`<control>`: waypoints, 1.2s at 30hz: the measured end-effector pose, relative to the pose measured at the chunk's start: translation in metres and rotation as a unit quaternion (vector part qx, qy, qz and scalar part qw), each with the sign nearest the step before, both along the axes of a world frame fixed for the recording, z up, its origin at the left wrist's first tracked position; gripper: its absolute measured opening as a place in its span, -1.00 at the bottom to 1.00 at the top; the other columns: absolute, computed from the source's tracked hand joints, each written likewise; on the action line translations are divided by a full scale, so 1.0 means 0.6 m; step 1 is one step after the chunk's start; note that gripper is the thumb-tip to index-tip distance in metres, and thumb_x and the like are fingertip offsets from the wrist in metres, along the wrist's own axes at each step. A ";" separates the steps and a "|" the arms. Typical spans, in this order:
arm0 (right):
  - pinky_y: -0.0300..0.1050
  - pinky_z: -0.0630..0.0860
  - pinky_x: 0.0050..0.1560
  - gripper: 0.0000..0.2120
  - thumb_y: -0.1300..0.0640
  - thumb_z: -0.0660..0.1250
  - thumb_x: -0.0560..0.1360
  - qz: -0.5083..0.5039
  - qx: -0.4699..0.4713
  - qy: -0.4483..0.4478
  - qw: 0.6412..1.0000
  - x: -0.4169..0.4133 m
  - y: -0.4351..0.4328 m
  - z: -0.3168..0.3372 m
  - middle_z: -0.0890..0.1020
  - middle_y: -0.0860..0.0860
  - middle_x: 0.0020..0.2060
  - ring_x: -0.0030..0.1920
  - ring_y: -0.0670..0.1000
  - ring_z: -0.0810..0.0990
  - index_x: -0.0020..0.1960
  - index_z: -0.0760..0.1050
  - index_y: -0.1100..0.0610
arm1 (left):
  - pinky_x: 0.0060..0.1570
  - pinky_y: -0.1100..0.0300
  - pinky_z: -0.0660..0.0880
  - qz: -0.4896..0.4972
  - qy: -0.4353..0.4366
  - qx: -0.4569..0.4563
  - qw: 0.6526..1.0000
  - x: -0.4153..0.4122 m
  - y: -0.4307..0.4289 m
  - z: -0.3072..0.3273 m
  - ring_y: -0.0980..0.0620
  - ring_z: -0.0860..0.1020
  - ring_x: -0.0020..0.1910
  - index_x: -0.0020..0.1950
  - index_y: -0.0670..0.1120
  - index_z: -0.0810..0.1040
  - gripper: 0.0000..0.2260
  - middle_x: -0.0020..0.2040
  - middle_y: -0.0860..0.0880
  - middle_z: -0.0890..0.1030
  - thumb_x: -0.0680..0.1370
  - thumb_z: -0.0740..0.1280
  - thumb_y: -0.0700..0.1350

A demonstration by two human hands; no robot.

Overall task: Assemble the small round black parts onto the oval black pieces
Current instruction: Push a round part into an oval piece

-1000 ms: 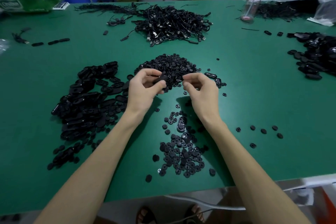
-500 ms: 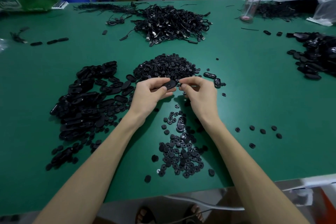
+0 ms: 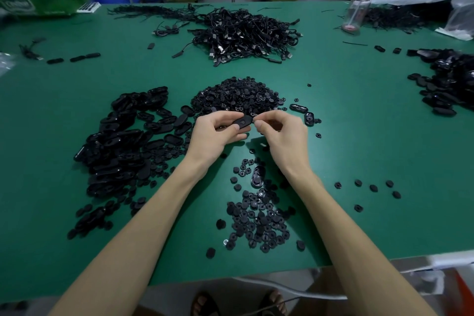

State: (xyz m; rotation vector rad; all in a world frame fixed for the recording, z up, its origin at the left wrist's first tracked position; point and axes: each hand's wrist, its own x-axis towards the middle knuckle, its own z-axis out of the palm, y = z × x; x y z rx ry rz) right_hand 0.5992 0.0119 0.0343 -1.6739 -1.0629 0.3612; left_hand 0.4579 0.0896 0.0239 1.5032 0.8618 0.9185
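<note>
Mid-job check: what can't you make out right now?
Head view:
- Whether the right hand pinches anything: its curled fingers hide the tips.
- Whether the oval piece is fitted yet: too small, and the left hand covers one end.
- Dark pile at the right edge: cut off, blurred.

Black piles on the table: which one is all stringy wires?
The far middle pile. It is a tangle of thin cables with plugs; the nearer piles hold small round parts or oval pieces.
</note>
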 end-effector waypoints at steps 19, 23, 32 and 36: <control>-0.17 0.59 0.05 -0.89 0.24 0.48 0.53 0.039 0.016 -0.001 0.999 -0.004 0.001 0.000 0.72 -0.10 -0.14 -0.09 -0.14 0.67 0.04 0.67 0.09 | -0.04 0.18 0.67 0.027 -0.021 -0.011 0.999 0.000 -0.002 0.001 -0.07 0.75 -0.07 0.23 -0.27 0.63 -0.78 0.08 -0.20 0.65 0.59 0.39 -0.39; -0.18 0.57 0.04 -0.91 0.22 0.48 0.53 0.038 0.018 0.012 0.999 -0.002 0.000 0.001 0.71 -0.12 -0.18 -0.14 -0.16 0.64 -0.03 0.70 0.05 | -0.03 0.15 0.68 0.029 -0.024 -0.004 0.999 -0.001 -0.001 0.000 -0.07 0.75 -0.08 0.18 -0.23 0.66 -0.80 0.06 -0.20 0.65 0.59 0.40 -0.38; -0.26 0.56 -0.02 -0.92 0.23 0.46 0.54 0.023 0.000 -0.066 0.998 -0.011 0.003 -0.007 0.70 -0.08 -0.16 -0.12 -0.13 0.64 0.00 0.68 0.09 | -0.02 0.15 0.68 -0.003 -0.031 0.001 1.000 0.001 -0.004 -0.001 -0.09 0.75 -0.07 0.11 -0.22 0.67 -0.85 0.03 -0.20 0.67 0.58 0.41 -0.38; -0.32 0.54 -0.09 -0.91 0.24 0.46 0.52 0.015 0.013 -0.070 0.997 -0.014 0.003 -0.007 0.68 -0.11 -0.21 -0.17 -0.16 0.62 -0.05 0.65 0.06 | -0.03 0.14 0.68 -0.011 -0.034 -0.002 0.999 0.001 -0.004 -0.001 -0.07 0.74 -0.08 0.12 -0.26 0.66 -0.85 -0.02 -0.19 0.67 0.56 0.44 -0.38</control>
